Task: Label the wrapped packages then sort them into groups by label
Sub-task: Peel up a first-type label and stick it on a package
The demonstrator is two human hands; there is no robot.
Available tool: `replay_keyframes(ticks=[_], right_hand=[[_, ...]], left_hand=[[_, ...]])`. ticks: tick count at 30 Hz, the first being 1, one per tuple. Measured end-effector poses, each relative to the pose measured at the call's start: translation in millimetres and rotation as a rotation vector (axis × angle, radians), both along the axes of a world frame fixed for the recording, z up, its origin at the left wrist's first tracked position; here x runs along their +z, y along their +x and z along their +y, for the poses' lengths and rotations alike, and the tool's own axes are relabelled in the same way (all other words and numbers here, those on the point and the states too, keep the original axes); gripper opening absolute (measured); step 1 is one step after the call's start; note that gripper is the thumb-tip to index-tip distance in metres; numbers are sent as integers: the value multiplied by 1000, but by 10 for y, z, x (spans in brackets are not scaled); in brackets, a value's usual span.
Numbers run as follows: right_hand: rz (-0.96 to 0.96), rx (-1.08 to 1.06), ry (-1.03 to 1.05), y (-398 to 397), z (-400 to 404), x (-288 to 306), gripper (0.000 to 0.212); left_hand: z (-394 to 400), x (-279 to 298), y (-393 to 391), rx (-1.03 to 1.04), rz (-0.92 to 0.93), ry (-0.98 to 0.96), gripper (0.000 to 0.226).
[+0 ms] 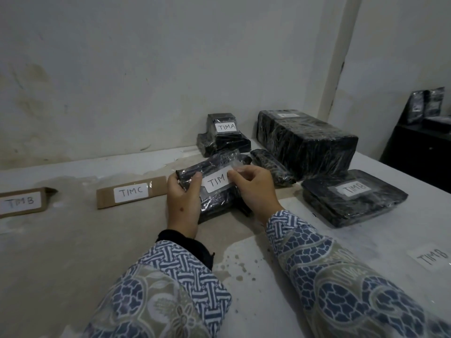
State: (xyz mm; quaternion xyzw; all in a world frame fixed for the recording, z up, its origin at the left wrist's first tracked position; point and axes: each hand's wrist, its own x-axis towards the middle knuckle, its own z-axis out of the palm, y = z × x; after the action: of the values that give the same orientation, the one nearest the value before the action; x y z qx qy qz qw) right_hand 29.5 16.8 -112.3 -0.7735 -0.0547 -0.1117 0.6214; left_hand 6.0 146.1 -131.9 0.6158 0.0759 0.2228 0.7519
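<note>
A black plastic-wrapped package [217, 198] lies at the table's centre. My left hand [183, 198] grips its left end. My right hand [253, 189] pinches the right end of a white label [216, 182] reading "TIM", its last letter covered by my fingers, against the package top. Behind stand two stacked black packages [223, 137], the top one labelled "TIMA". A flat black package labelled "TIMB" [351, 196] lies to the right. A large unlabelled-looking wrapped box [310, 140] and a small wrapped roll [272, 170] sit behind it.
Two brown cardboard markers lie on the left: "TIMC" [131, 192] and "TIMB" [20, 202]. A loose "TIMB" label [432, 257] lies near the right edge. The wall runs close behind the table. A dark cabinet [419, 147] with black pouches stands at the far right.
</note>
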Motion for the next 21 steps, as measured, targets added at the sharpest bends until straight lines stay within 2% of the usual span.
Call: replay_keyframes(ticks=[3, 9, 17, 21], right_hand=[[-12, -9, -16, -18, -7, 1, 15], [-70, -73, -94, -41, -24, -20, 9], [-6, -111, -58, 4, 16, -57, 22], [2, -123, -62, -4, 42, -54, 22]], left_hand=[[-4, 0, -18, 17, -15, 15, 18], [-41, 13, -62, 13, -60, 102, 38], [-49, 28, -81, -25, -75, 72, 51], [-28, -2, -62, -7, -105, 160, 65]])
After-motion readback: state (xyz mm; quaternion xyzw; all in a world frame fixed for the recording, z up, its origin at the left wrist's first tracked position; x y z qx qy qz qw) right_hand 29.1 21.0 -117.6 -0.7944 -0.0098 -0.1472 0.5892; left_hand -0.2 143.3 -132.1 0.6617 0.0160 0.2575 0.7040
